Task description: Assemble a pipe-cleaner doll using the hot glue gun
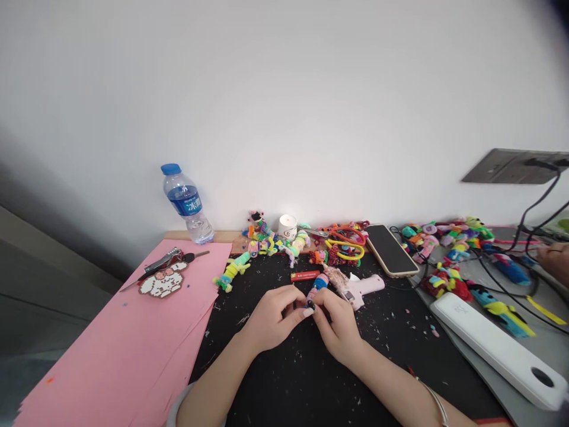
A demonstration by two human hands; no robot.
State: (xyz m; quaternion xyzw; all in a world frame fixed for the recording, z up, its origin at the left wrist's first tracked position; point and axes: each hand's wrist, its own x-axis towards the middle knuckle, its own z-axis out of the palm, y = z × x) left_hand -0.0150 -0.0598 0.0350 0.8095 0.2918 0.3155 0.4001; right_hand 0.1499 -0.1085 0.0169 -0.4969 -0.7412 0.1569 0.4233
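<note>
Near the middle of the black mat [284, 379], my left hand [276, 315] and my right hand [338, 325] meet fingertip to fingertip. Both are closed in a pinch on a small pipe-cleaner figure [319, 283], banded in pink and blue, with a dark end between the fingers. Part of it is hidden by the fingers. Just beyond the hands lie a red narrow box [304, 275] and a pale pink glue gun [367, 285], whose nozzle end looks crusted.
Scissors [347, 244], a white candle cup [287, 225] and several pipe-cleaner figures line the wall. A bottle [184, 201] and a pocket knife [162, 263] are left, near pink paper [133, 350]. Right are a phone [391, 251], a white long device [493, 347], cables and another person's hand [553, 264].
</note>
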